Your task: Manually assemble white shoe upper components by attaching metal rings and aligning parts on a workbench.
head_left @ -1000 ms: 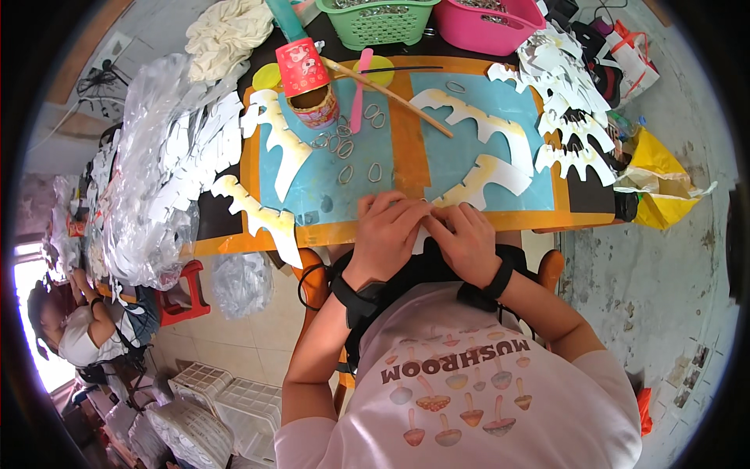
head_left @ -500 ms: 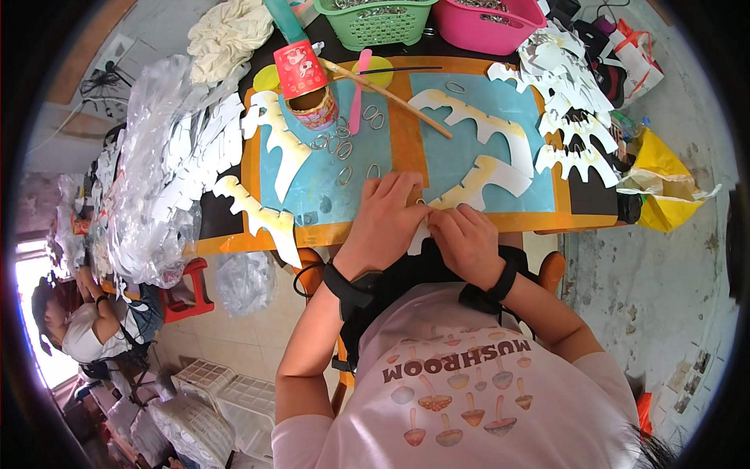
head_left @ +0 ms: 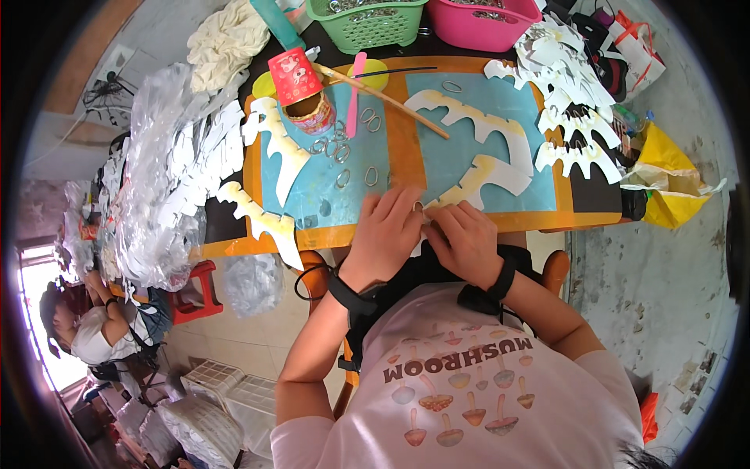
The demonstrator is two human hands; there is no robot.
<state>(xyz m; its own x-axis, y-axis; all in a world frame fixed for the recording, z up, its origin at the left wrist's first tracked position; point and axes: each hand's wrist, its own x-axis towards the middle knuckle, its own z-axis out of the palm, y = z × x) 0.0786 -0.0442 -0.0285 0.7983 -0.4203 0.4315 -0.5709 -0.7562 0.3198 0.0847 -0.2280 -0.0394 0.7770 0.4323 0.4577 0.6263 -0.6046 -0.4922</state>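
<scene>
At the table's near edge my left hand [head_left: 387,234] and my right hand [head_left: 466,241] are close together, fingers bent inward. A small metal ring [head_left: 418,206] shows at my left fingertips. My right fingers pinch the end of a white cut-out piece, mostly hidden by the hands. Just beyond my right hand a white, yellow-smeared cut-out piece [head_left: 486,178] lies on the blue mat [head_left: 351,203], with another piece [head_left: 467,117] behind it. Several oval metal rings [head_left: 342,180] lie loose beyond my left hand. Two more cut-out pieces [head_left: 266,217] lie to the left.
A cup with brown contents [head_left: 312,117] stands under a tilted red cup [head_left: 294,76]. A wooden stick [head_left: 391,102] and pink spatula [head_left: 355,98] lie nearby. Green [head_left: 367,27] and pink [head_left: 480,27] baskets hold metal parts. White pieces [head_left: 574,74] pile at right; another person [head_left: 98,320] sits left.
My left hand has shifted slightly nearer to me, its fingers blurred, and the ring at its fingertips shows more plainly. My right hand stays nearly in place. The view has shifted slightly.
</scene>
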